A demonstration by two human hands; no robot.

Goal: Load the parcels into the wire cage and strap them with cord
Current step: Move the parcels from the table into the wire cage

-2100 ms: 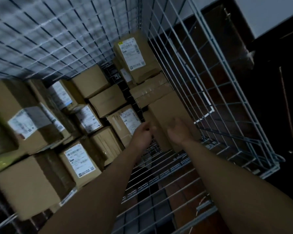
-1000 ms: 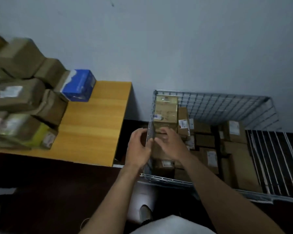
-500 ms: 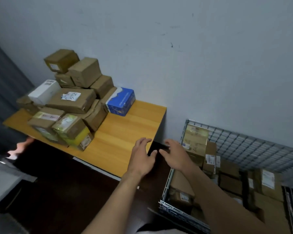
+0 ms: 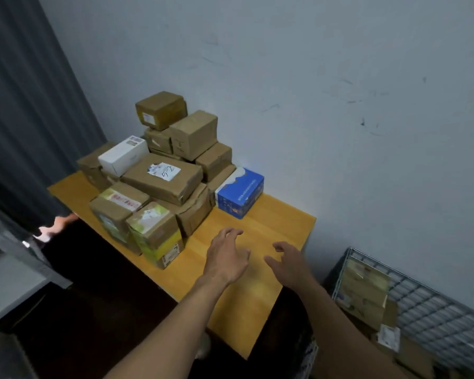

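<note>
Bare table [image 4: 271, 222] right of parcel pile [image 4: 159, 181]; cage [image 4: 427, 305] seemingly packed.

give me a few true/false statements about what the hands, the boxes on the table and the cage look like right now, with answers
1. Both hands are empty. True: the left hand and the right hand hover open above the table, holding nothing.
2. The blue box lies at the left end of the pile. False: the blue box sits at the pile's right end, near the wall.
3. A white box lies among the brown ones. True: the white box rests on the pile's left side.
4. The wire cage is empty. False: the wire cage at lower right already holds boxes.
5. The box with the handwritten label tops the pile. False: that box lies midway; a brown box is highest.
</note>
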